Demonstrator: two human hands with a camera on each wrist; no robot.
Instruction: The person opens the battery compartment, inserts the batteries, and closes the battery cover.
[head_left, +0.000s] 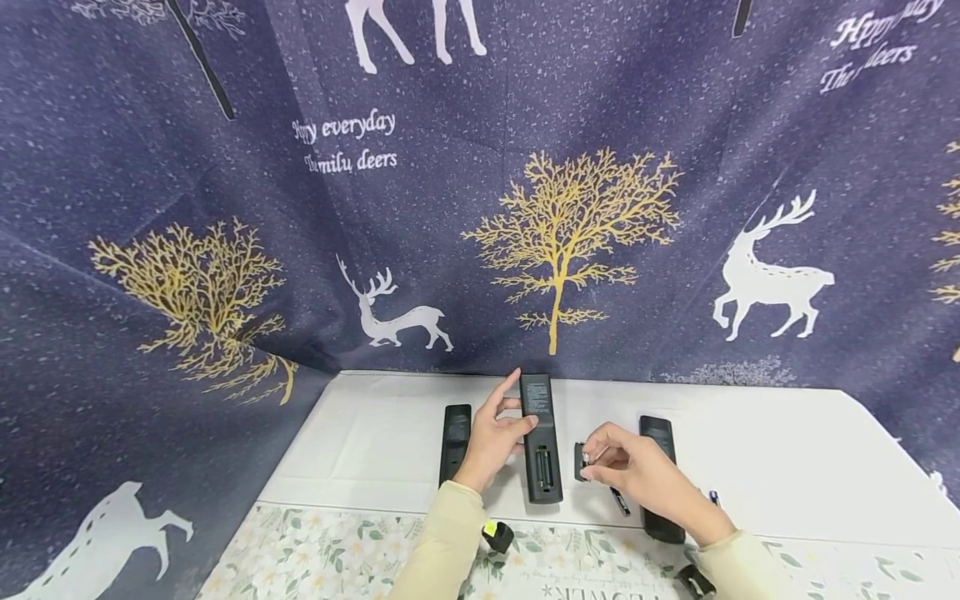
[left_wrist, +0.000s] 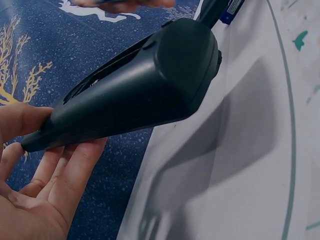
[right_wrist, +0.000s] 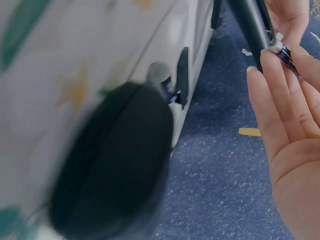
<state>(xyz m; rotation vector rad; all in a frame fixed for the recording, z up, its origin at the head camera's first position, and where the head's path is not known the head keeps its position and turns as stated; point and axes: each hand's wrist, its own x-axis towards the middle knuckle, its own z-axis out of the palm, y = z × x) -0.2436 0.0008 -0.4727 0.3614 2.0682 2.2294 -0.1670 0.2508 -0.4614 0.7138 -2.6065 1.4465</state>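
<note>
My left hand grips a black remote control by its upper part, back side up. The remote's battery compartment is uncovered; how much it holds is too small to tell. In the left wrist view the thumb and fingers of the left hand clasp the remote, which is raised above the table. Just to its right, my right hand pinches a small battery between thumb and fingertips. Beneath those fingertips lies a black battery cover. A loose battery rests near that hand.
A second black remote lies left of the left hand, partly hidden by it. Another remote lies under the right forearm. One more battery is farther right. The white table meets a dark patterned cloth behind.
</note>
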